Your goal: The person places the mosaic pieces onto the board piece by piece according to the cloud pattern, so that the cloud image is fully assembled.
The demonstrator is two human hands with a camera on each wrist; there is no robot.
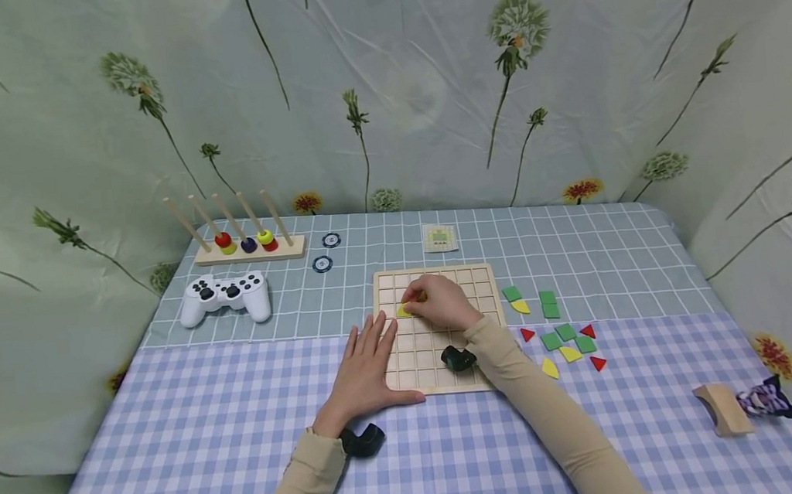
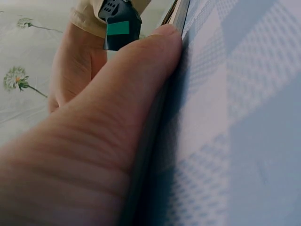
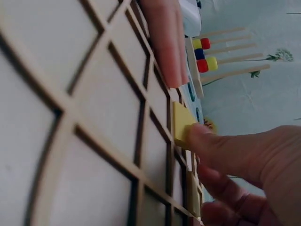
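Note:
A square wooden grid board [image 1: 408, 364] lies on the table before me. My left hand [image 1: 364, 370] rests at its lower left corner, fingers extended along the left side and thumb stretched along the front edge. In the left wrist view the thumb [image 2: 146, 56] lies against the board's edge. My right hand [image 1: 440, 303] reaches over the board and pinches a yellow quarter-round piece [image 3: 182, 123] at a cell in the upper left part. The thumb presses on the piece's near side, and the hand covers some cells behind it.
Loose green tiles [image 1: 566, 332], yellow pieces [image 1: 570, 353] and red triangles [image 1: 598, 363] lie right of the board. A pattern card [image 1: 440, 237] sits behind it. Leftward are a bead stand [image 1: 249, 249], a white game controller [image 1: 225, 295] and two chips [image 1: 323, 263]. A wooden arch block [image 1: 726, 409] lies far right.

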